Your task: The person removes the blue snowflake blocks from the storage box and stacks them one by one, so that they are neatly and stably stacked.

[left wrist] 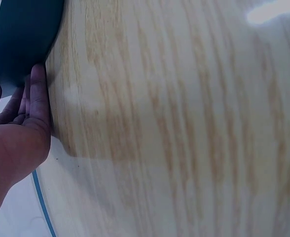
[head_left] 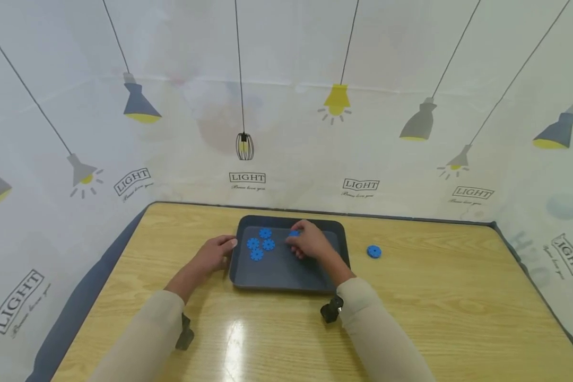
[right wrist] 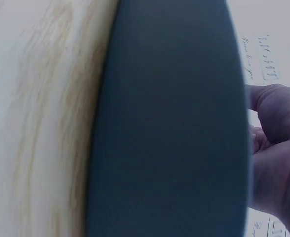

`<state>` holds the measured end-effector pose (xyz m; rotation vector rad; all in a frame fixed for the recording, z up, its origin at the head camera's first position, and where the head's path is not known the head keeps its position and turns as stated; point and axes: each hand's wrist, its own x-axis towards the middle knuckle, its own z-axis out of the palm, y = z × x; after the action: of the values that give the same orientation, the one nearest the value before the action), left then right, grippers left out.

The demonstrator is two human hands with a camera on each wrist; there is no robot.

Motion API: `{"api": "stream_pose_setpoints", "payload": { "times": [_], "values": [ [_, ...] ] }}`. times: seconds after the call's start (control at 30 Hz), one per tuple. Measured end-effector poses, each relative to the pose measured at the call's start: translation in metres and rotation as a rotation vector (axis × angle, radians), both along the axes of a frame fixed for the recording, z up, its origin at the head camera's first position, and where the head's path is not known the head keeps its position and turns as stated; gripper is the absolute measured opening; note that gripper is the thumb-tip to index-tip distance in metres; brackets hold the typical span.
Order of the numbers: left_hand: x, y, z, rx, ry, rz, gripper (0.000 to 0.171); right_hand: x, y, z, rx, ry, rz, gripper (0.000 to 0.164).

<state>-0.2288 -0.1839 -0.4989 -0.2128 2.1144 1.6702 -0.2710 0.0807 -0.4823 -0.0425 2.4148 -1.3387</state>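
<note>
On the table lies a dark grey tray (head_left: pixel 277 278), with several blue notched discs (head_left: pixel 256 254) grouped in its left half. My left hand (head_left: pixel 213 253) holds the tray's left rim. In the left wrist view, thumb and fingers of that hand (left wrist: pixel 24 128) lie on either side of the tray wall (left wrist: pixel 26 39). Over the right half of the tray, my right hand (head_left: pixel 310 241) pinches another blue notched disc (head_left: pixel 294 233), partly hidden behind the fingers. The tray's side (right wrist: pixel 169 118) fills the right wrist view and covers the right fingertips.
More blue notched discs (head_left: pixel 374 251) appear stacked on the wooden table (head_left: pixel 277 334) to the right of the tray. A white backdrop (head_left: pixel 291 132) printed with lamps stands behind the table and along both sides.
</note>
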Motion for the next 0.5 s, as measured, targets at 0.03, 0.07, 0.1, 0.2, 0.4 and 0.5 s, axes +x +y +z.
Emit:
{"api": "stream_pose_setpoints", "payload": {
  "times": [0.03,0.07,0.1,0.2,0.4,0.5],
  "values": [
    [0.000,0.000,0.000,-0.008,-0.002,0.001,0.053,0.001,0.003,0.001,-0.024,-0.005,-0.016,0.033],
    [0.000,0.000,0.000,-0.010,0.003,-0.004,0.053,0.002,0.007,0.002,-0.042,-0.005,-0.029,0.032],
    [0.000,0.000,0.000,-0.011,0.003,-0.004,0.053,0.004,0.011,0.003,-0.058,-0.001,-0.038,0.032],
    [-0.001,-0.001,0.000,-0.010,0.001,0.000,0.053,0.007,0.021,0.006,-0.098,0.014,-0.056,0.030],
    [-0.002,-0.003,-0.003,-0.007,0.005,-0.015,0.053,0.015,0.046,0.016,-0.155,0.043,-0.101,0.035],
    [-0.002,-0.002,-0.004,-0.007,0.009,-0.017,0.053,0.019,0.061,0.020,-0.168,0.038,-0.160,0.038]
  ]
}}
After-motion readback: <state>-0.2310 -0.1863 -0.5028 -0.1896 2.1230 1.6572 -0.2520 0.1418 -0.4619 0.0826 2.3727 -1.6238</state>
